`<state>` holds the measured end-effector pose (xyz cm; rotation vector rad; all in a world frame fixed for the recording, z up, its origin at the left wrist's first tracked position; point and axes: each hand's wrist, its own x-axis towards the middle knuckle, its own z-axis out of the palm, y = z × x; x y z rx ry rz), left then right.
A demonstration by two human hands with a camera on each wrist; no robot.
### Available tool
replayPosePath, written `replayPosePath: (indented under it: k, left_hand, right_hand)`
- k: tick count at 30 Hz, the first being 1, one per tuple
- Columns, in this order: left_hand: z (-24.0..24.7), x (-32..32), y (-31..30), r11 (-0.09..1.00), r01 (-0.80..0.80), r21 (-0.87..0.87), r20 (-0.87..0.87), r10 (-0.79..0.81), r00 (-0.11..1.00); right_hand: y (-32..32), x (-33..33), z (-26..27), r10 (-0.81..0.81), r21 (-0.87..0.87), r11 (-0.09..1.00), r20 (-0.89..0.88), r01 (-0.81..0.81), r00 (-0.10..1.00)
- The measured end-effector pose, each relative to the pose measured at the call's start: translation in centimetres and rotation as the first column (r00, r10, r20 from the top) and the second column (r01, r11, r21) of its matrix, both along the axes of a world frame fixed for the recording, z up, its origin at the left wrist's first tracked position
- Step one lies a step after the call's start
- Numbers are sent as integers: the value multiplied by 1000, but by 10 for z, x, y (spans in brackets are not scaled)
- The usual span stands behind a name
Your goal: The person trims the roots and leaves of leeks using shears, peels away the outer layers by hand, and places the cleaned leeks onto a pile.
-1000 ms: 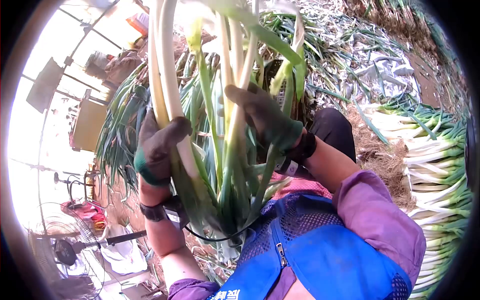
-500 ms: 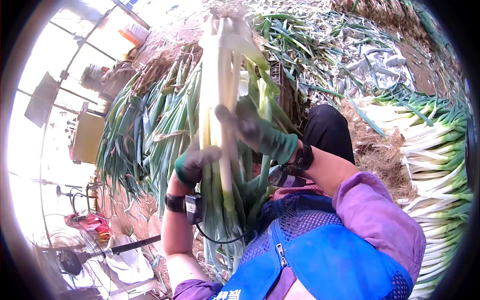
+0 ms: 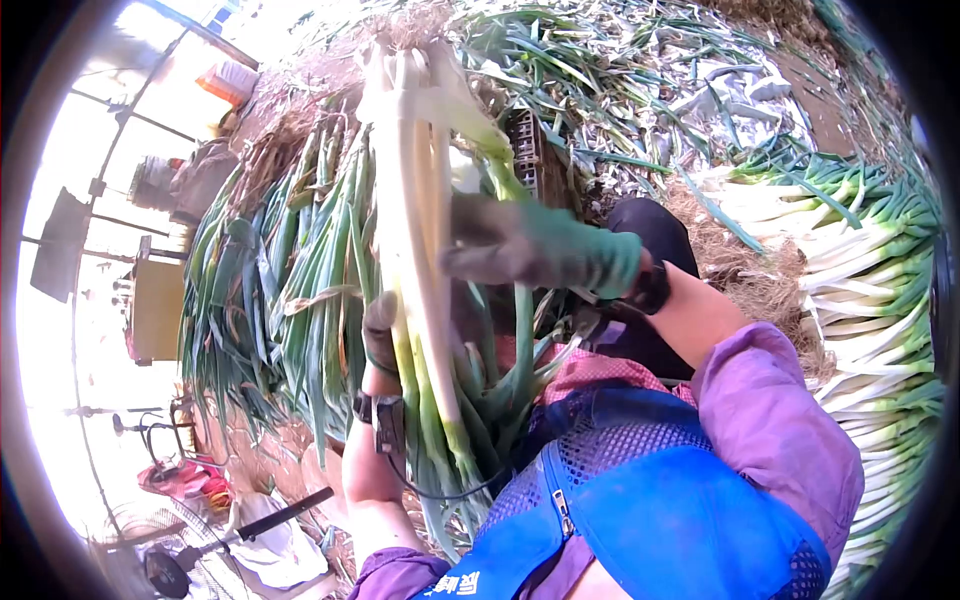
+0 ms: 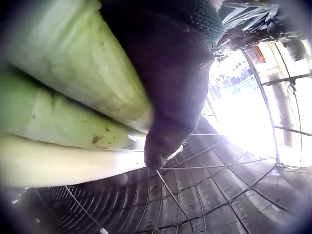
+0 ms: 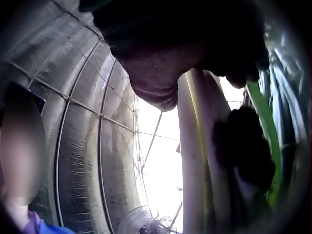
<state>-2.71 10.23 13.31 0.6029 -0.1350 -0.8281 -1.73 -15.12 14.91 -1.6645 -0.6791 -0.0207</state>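
Leeks [image 3: 408, 180], previously spread apart, stood bundled, seemingly easier to manage; left hand [image 3: 380, 328] gripped them; right hand [image 3: 545, 245] alongside, grip unclear.

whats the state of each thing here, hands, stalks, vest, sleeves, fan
left hand: gloved, curled round the held stalks
right hand: gloved, at the stalks, blurred, grip unclear
held stalks: roots on, root ends up
left pile: leafy, roots on
right row: white stems bare, side by side
vest: zipped partway
sleeves: pushed up
fan: can't tell if running
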Motion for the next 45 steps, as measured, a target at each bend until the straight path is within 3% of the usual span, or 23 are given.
replayPosePath:
  k: [1,2,3,4,7,8,10,12,16,19,20,22,25,29,33,36,37,38,39,40,41,42,45]
  left_hand:
    - [-13,2,9,1000,-28,-14,-25,27,999]
    - [-27,4,17,998,-56,-27,-49,54,997]
    - [-30,2,20,997,-74,-17,-57,73,996]
    - [-24,-2,14,999,-48,1,-73,48,996]
    - [-15,-9,1,995,89,38,-132,-83,988]
    - [12,-17,-18,985,173,29,-169,-166,972]
    - [35,-26,-38,963,270,-15,-228,-266,937]
    - [13,-31,-32,954,289,-81,-277,-300,913]
    - [-14,-37,-29,919,329,-217,-352,-388,852]
    - [-18,-42,-32,868,485,-104,-340,-490,803]
    - [-16,-43,-34,857,513,-47,-354,-495,794]
    - [38,-49,-55,872,486,-57,-300,-480,825]
    - [27,-42,-30,862,481,160,-359,-403,842]
    - [34,-38,-31,889,411,201,-242,-361,900]
    - [43,-42,-33,859,401,317,-201,-352,914]
    - [40,-56,-14,851,364,379,-222,-298,928]
    - [38,-64,-5,854,347,389,-246,-266,932]
    - [36,-69,1,857,333,393,-275,-236,932]
    - [31,-64,3,802,373,466,-166,-335,927]
    - [36,-58,0,801,369,471,-141,-345,928]
    - [43,-52,-4,800,391,455,-185,-345,920]
    - [48,-46,-8,798,410,441,-226,-343,911]
    - [51,-37,-22,787,293,542,-95,-289,953]
  right_hand:
    - [-18,-4,5,-83,34,996,45,81,996]
    - [-33,-6,11,-248,-4,967,225,255,942]
    - [-49,-9,18,-413,-14,892,384,453,826]
    - [-60,-10,22,-540,2,704,652,711,532]
    - [-63,36,-21,-607,-48,573,646,818,463]
    - [-59,52,-27,-608,-75,521,667,850,431]
    - [-39,69,-11,-569,-54,707,550,705,612]
    - [-28,78,-10,-536,-105,768,436,632,723]
    - [-36,99,-24,-557,-221,747,307,627,772]
    - [-58,115,-26,-603,-294,693,265,659,752]
    - [-67,120,-25,-618,-319,667,267,673,739]
    - [-87,131,-21,-656,-373,602,273,706,704]
    - [-135,144,-11,-720,-455,457,316,765,618]
    - [-222,157,18,-786,-536,191,418,822,455]
    - [-328,147,63,-780,-545,-175,585,820,222]
    - [-424,115,110,-636,-496,-517,768,697,75]
    - [-450,103,126,-592,-476,-570,803,670,67]
    - [-470,91,139,-587,-461,-533,805,709,82]
    - [-458,75,142,-809,-440,-117,562,890,171]
    - [-446,58,145,-897,-20,423,130,906,422]
    - [-435,41,148,-781,345,547,-116,763,613]
    - [-428,28,141,-687,-50,596,484,801,541]
    - [-350,-1,134,-603,-276,662,356,697,714]
